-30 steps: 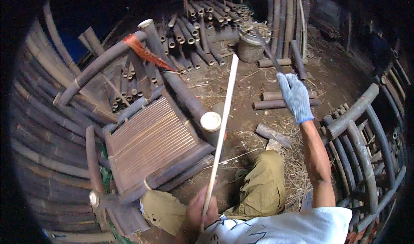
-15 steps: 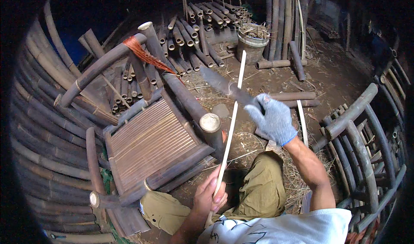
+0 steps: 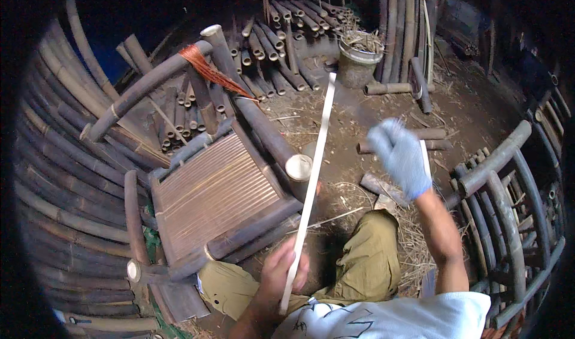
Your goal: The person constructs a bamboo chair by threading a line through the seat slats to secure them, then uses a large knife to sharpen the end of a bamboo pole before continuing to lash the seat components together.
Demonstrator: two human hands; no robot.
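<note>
A long pale bamboo strip [image 3: 314,180] stands slanting in front of me, its lower end near my lap. My left hand [image 3: 284,268], bare, has its fingers closed round the strip low down. To the right of the strip is my right hand [image 3: 400,158] in a grey-blue knit glove with a blue cuff. Motion blurs it, but its fingers are curled as if round a handle. The knife it held half a second ago is now only a faint smear up and left of the glove, apart from the strip.
At my left stands a dark bamboo chair [image 3: 221,189] with a slatted seat and orange cord [image 3: 209,66] on its frame. Cut bamboo poles [image 3: 266,42] lie stacked behind, beside a bucket of shavings [image 3: 359,60]. Another bamboo frame [image 3: 506,219] is at the right.
My gloved right hand has moved right and slightly down, taking the knife away from the strip. The strip has tilted a little and shows a broader face. The view has shifted slightly.
</note>
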